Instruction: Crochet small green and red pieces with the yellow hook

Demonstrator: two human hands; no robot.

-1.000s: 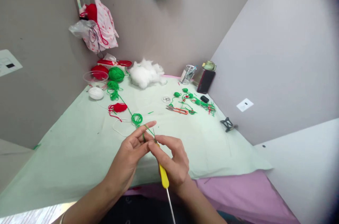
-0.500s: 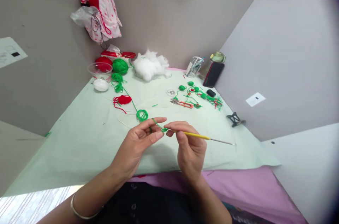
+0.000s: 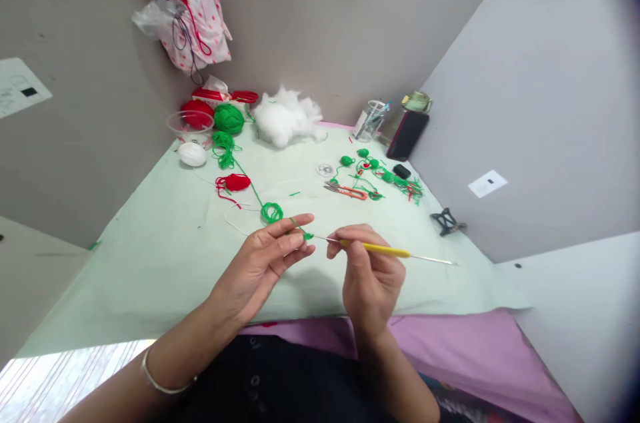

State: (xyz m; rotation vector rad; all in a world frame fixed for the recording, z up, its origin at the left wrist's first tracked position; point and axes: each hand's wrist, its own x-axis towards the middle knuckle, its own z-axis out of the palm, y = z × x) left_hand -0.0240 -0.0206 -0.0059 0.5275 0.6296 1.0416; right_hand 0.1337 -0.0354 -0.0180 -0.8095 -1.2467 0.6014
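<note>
My left hand (image 3: pixel 267 253) pinches a small piece of green crochet (image 3: pixel 307 236) between thumb and fingers, its index finger stretched out with green yarn passing over it. A crochet hook (image 3: pixel 383 250) with a yellow handle lies in the closed fingers of my right hand (image 3: pixel 373 270), held like a pen. The hook's thin metal tip reaches left to the green piece, and its other metal end points right. Just beyond my left hand a loose coil of green yarn (image 3: pixel 271 212) rests on the table, with a strand running back to a green tangle (image 3: pixel 225 148).
Thread snips (image 3: pixel 346 190) and small green crocheted pieces (image 3: pixel 374 164) lie ahead on the right. White stuffing (image 3: pixel 286 118) sits at the back, beside a green yarn ball (image 3: pixel 229 118). Red yarn (image 3: pixel 235 182) lies left. A phone (image 3: pixel 407 135) leans on the right.
My right hand has shifted right with the hook, so more of its metal shaft shows beside the green piece. My left fingers have changed their hold slightly, and the view has tilted a little.
</note>
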